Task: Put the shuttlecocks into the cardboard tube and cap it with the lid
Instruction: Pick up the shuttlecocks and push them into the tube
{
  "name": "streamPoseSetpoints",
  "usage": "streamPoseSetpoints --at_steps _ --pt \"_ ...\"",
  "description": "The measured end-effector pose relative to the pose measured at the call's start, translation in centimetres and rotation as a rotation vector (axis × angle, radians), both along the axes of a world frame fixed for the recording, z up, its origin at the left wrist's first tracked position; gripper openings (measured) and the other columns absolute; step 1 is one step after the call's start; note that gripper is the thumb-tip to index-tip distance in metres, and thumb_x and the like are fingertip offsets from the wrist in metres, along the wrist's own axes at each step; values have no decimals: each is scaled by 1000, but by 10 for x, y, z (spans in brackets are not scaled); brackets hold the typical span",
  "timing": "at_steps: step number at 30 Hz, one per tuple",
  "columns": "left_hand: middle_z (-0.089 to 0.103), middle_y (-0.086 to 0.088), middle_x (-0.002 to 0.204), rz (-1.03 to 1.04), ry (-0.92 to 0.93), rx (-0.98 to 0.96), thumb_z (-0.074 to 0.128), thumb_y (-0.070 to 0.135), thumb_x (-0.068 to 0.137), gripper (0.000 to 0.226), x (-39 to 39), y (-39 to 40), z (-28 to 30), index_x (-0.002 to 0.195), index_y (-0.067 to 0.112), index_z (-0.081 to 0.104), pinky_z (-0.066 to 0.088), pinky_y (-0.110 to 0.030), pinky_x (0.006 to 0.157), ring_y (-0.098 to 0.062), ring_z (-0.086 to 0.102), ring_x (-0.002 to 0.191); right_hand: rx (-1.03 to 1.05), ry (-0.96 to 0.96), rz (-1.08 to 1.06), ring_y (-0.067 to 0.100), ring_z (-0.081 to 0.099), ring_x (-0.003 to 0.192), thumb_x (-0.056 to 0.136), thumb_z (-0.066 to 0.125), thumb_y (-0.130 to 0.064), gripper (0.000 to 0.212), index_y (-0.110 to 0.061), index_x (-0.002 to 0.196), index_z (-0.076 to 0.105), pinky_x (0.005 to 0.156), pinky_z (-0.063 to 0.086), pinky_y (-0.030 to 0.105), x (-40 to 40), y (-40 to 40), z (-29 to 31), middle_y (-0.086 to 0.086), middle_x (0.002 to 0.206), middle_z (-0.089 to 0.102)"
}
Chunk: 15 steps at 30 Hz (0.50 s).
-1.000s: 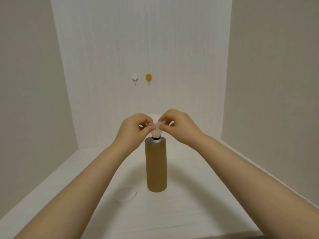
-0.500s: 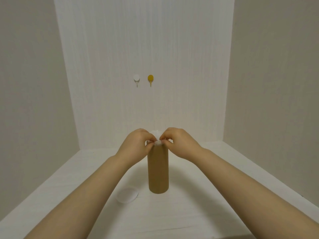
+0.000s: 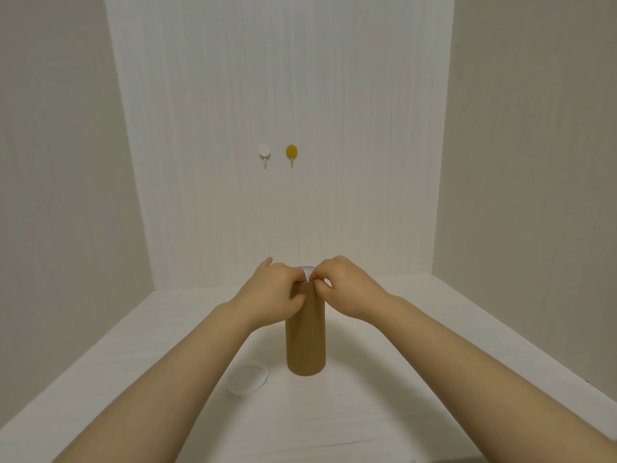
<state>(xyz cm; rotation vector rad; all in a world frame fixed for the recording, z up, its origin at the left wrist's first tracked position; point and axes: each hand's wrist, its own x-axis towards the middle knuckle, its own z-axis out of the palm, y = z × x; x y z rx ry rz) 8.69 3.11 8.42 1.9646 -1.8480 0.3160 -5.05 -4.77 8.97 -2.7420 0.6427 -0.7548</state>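
Both hands (image 3: pixel 277 289) (image 3: pixel 347 289) pinch shuttlecock (image 3: pixel 307 273) at tube (image 3: pixel 306 335) mouth, lid (image 3: pixel 247 379) nearby.

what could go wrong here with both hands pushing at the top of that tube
The tall cardboard tube stands upright and both the left hand and right hand press at its rim, so a sideways push might tip it. The white shuttlecock feathers showing at the rim could crumple. A toppling tube might knock the lid lying beside its base.
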Motion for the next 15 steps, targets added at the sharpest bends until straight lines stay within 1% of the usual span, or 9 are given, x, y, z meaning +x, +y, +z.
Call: streamPoseSetpoints --at_steps 2,4,5,7,10,12,13,14,15 --pt "59 2 72 6 -35 21 45 21 79 14 1 -1 0 86 16 57 10 -43 116 -16 45 78 6 27 -13 25 51 87 82 37 -10 25 -2 80 61 73 47 39 0 1 0 6 81 61" --pt "50 13 62 -13 -61 20 44 20 80 8 1 -2 0 82 22 52 7 -45 117 -15 44 78 0 74 -30 24 46 97 81 38 -14 24 -6 86 60 80 45 40 0 2 1 10 90 62" --pt "46 17 59 -19 -72 19 43 20 80 13 1 -1 0 86 26 52 5 -45 116 -15 44 77 -5 95 -38 24 44 100 81 39 -15 23 -8 90 59 82 44 39 0 3 1 10 92 61" --pt "43 18 56 -27 -81 24 42 19 79 24 0 -2 1 97 29 55 3 -47 116 -15 44 75 -17 113 -50 22 42 101 81 40 -16 23 -13 94 59 80 42 35 0 4 2 9 92 62" --pt "42 18 55 -33 -95 10 41 18 78 27 -1 -2 1 99 29 54 3 -49 116 -16 43 75 -39 115 -58 23 43 103 81 41 -17 22 -13 91 61 75 38 33 1 3 3 8 90 63" --pt "50 15 64 -33 -97 17 42 21 78 35 -1 0 1 111 28 53 2 -47 115 -17 46 86 -20 89 -30 22 42 105 80 42 -17 28 -19 99 63 77 40 34 0 2 5 3 94 65" --pt "57 10 74 -31 -89 11 44 22 79 36 -1 2 1 113 26 53 3 -47 115 -19 48 95 3 59 -12 21 42 106 80 43 -17 31 -22 103 63 80 43 36 -1 3 5 1 99 67" --pt "61 4 87 -30 -69 -9 46 23 79 35 0 3 0 113 23 54 6 -46 115 -20 47 104 24 23 7 21 44 105 80 43 -17 30 -23 101 63 83 45 39 -2 4 6 1 100 68" --pt "63 1 97 -31 -38 -43 48 23 78 33 1 5 -2 111 22 54 10 -44 114 -20 46 109 32 -15 20 21 46 103 80 44 -17 26 -21 95 64 84 47 43 -3 6 6 2 98 68"
